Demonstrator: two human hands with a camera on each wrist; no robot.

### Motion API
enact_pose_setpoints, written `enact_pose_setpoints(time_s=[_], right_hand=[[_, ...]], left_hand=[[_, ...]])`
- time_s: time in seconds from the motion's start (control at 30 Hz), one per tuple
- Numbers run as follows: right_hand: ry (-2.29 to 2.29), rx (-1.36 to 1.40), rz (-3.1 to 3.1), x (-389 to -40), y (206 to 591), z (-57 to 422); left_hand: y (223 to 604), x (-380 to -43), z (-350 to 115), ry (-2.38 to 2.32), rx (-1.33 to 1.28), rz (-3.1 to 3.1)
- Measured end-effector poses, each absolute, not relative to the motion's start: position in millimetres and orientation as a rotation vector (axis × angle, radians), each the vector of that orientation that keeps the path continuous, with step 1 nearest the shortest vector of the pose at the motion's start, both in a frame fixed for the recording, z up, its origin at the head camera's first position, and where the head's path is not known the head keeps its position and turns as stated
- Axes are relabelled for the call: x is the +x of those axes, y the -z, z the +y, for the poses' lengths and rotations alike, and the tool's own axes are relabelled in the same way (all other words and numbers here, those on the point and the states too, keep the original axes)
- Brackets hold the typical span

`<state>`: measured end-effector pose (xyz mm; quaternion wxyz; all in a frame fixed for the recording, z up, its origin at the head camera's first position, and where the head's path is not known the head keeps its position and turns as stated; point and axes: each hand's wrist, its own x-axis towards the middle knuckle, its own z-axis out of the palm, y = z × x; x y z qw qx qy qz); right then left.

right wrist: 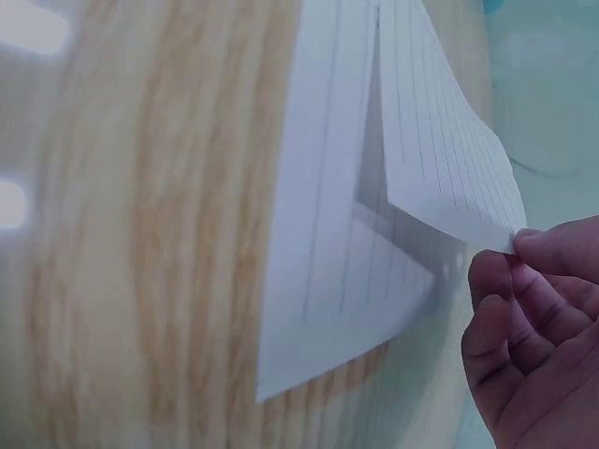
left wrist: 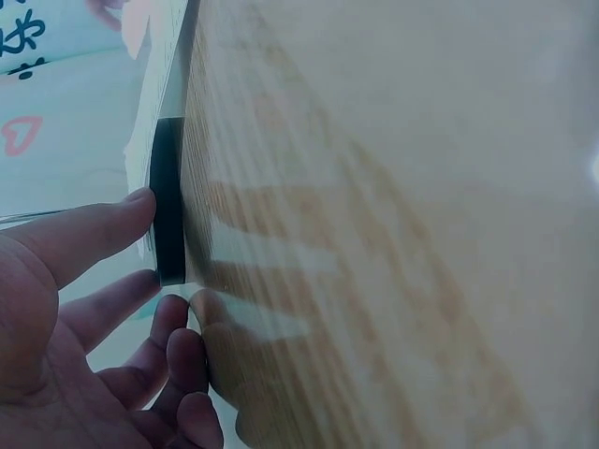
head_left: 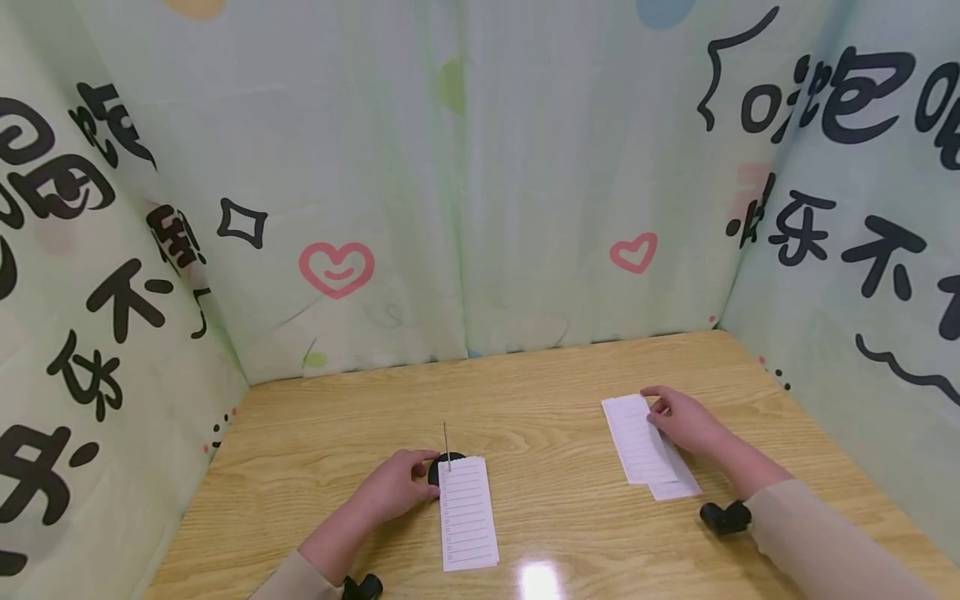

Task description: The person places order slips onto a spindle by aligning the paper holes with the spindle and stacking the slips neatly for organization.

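My left hand [head_left: 393,483] holds the round black base [head_left: 434,472] of a bill spike between thumb and fingers. In the left wrist view, the thumb and a finger touch the rim of the base [left wrist: 168,201]. A thin metal needle [head_left: 446,437] rises from it, and a stack of lined paper slips [head_left: 470,521] is threaded on the needle. To the right, my right hand [head_left: 682,423] pinches a corner of a lined paper slip [right wrist: 449,159], bending that edge up. Another slip [right wrist: 314,206] lies under it on the table.
The wood-grain table [head_left: 555,417] is enclosed by pale printed cloth [head_left: 465,208] at the back and both sides. A bright light reflection [head_left: 538,579] shows near the front. A black wrist device [head_left: 726,518] is by the right sleeve.
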<state>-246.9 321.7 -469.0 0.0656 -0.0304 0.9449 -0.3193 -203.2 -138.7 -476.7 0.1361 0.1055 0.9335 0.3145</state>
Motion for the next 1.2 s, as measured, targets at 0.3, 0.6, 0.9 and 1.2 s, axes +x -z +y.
enact_pose_setpoints(time_s=[0.3, 0.6, 0.9, 1.2], right_hand=[[1.065, -0.150, 2.837, -243.4, 458.7, 321.5], [1.159, -0.188, 2.804, -236.2, 439.6, 300.7], [1.258, -0.269, 2.750, -232.8, 437.3, 277.6], [1.309, -0.360, 2.698, -231.1, 434.2, 246.7]], left_hand=[[478.5, -204.2, -138.8, -0.913, 0.294, 2.695], [479.0, -204.0, -139.6, -0.910, 0.315, 2.702], [477.5, -200.9, -141.0, -0.936, 0.341, 2.732], [462.6, -196.6, -144.2, -1.075, 0.246, 2.716]])
